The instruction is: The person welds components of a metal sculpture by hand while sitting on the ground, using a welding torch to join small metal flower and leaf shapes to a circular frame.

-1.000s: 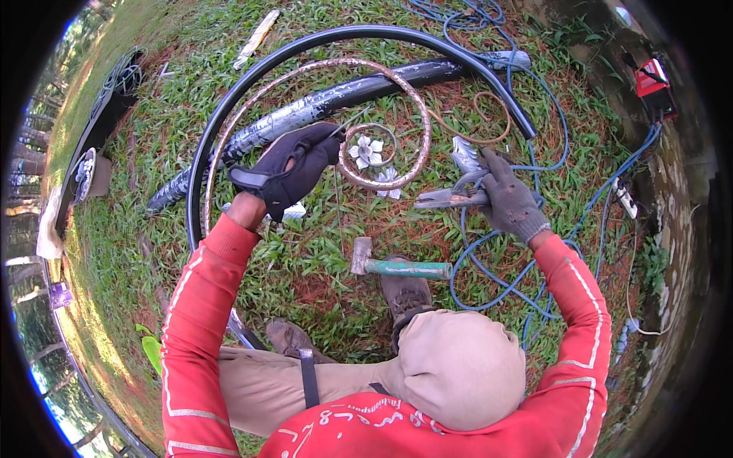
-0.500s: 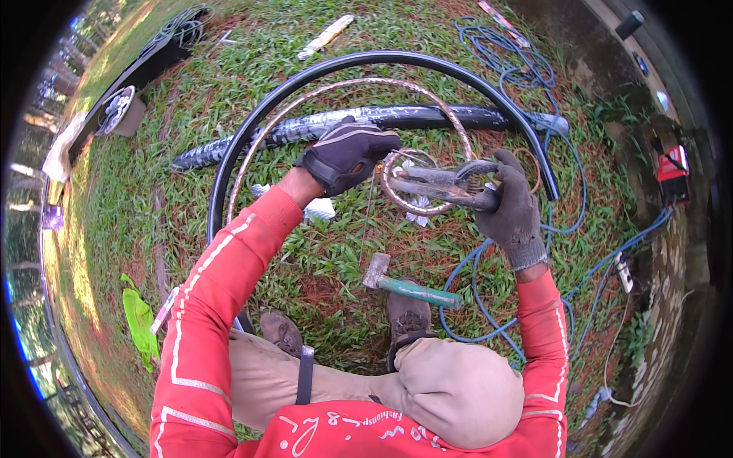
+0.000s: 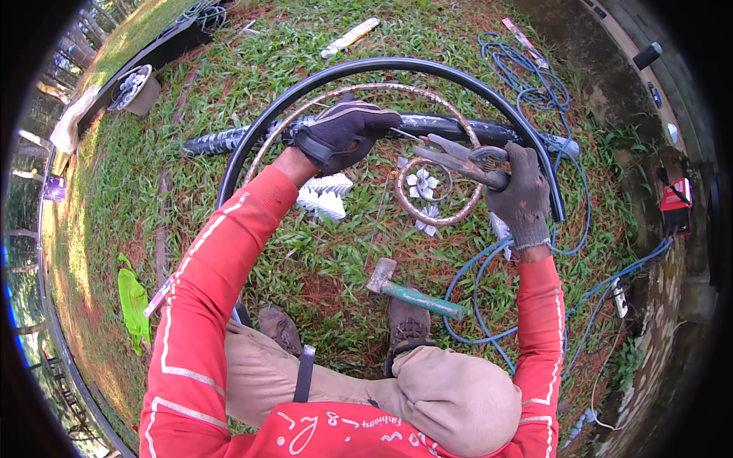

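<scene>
My left hand (image 3: 346, 131) in a black glove is closed on a thin metal rod (image 3: 408, 134), whose far end reaches toward the jaws of a worn metal clamp tool (image 3: 458, 159). My right hand (image 3: 517, 191) in a grey glove grips that tool by its handles. Below them lies a coiled mottled scroll bar (image 3: 431, 218) around a white metal flower (image 3: 422, 183), inside a dark curved tube (image 3: 350, 62). A painted black pipe (image 3: 205, 143) crosses behind. White leaf-shaped pieces (image 3: 324, 198) lie beside my left wrist.
A green-handled hammer (image 3: 420, 300) lies by my right boot. Blue cables (image 3: 519, 72) loop along the right to a red machine (image 3: 676, 206) beside a mossy wall (image 3: 592, 76). A bucket (image 3: 137, 95) stands at back left; a green cloth (image 3: 134, 301) lies at left.
The tool in my right hand rose and swung toward my left hand. My left hand moved right and up in the picture as the view shifted.
</scene>
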Tool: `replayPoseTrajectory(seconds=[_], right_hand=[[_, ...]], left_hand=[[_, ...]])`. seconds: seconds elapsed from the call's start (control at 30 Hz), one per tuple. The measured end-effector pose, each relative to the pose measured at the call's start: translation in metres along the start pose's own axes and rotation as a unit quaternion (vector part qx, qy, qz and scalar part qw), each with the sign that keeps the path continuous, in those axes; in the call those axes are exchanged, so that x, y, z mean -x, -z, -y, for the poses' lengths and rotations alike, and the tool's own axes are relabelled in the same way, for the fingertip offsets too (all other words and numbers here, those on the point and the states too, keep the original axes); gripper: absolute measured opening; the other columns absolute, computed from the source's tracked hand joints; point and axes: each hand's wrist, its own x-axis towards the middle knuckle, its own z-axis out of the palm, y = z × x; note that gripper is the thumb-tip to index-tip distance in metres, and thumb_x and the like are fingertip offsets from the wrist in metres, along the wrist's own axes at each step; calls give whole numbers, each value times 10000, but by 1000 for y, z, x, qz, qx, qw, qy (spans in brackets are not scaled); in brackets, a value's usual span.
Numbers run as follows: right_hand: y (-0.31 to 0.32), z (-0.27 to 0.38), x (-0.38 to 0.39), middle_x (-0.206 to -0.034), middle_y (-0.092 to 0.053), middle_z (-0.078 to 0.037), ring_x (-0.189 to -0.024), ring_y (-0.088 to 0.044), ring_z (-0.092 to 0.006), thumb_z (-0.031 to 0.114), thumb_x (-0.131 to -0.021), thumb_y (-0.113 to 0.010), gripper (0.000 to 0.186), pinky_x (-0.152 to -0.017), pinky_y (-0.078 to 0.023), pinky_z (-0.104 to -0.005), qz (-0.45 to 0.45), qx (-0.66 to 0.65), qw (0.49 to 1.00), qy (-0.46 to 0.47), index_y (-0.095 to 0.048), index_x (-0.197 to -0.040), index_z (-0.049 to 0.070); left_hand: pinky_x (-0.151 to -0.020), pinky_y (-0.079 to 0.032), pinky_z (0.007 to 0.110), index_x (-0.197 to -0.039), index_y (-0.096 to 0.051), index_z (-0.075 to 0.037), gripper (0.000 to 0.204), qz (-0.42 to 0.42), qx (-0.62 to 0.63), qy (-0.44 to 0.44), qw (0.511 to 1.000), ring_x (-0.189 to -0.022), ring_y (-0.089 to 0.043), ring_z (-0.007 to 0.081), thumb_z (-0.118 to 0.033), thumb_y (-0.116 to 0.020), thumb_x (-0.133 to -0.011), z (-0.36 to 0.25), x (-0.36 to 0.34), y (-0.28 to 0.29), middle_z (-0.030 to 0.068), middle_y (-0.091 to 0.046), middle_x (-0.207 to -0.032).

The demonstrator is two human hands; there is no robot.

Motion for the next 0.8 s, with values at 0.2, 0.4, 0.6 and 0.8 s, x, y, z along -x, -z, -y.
replayPoseTrajectory(seconds=[0.2,0.4,0.6,0.8], right_hand=[[0,9,0,-1180,-715,-178,-1015,-772,-436,91,-819,-887,572,-820,-654,-513,-7,-32,999,-30,-675,-1350,73],[0,11,-3,-1189,-714,-177,-1006,-771,-443,108,-819,-888,587,-791,-659,-512,-26,-35,999,-23,-670,-1363,82],[1,12,-3,-1211,-708,-164,-1012,-768,-441,132,-808,-900,633,-771,-657,-520,-15,-28,999,-33,-653,-1389,98],[0,11,-4,-1223,-704,-167,-1013,-768,-441,128,-806,-900,643,-776,-658,-523,-25,-33,999,-23,-652,-1399,106]], left_hand=[[-999,-589,491,-1476,-756,-97,504,30,29,8,999,-1122,-751,384,51,-687,-999,-7,-3,3,201,-800,-1255],[-1013,-598,484,-1508,-731,-66,565,-1,77,-12,997,-1124,-755,385,72,-655,-965,-9,0,-2,208,-785,-1264],[-1118,-610,444,-1542,-710,-59,618,37,29,8,999,-1243,-768,331,112,-601,-958,-14,-2,4,194,-793,-1290],[-1082,-624,448,-1558,-702,-60,636,10,95,10,995,-1195,-779,320,87,-626,-943,-9,2,-3,187,-797,-1287]])
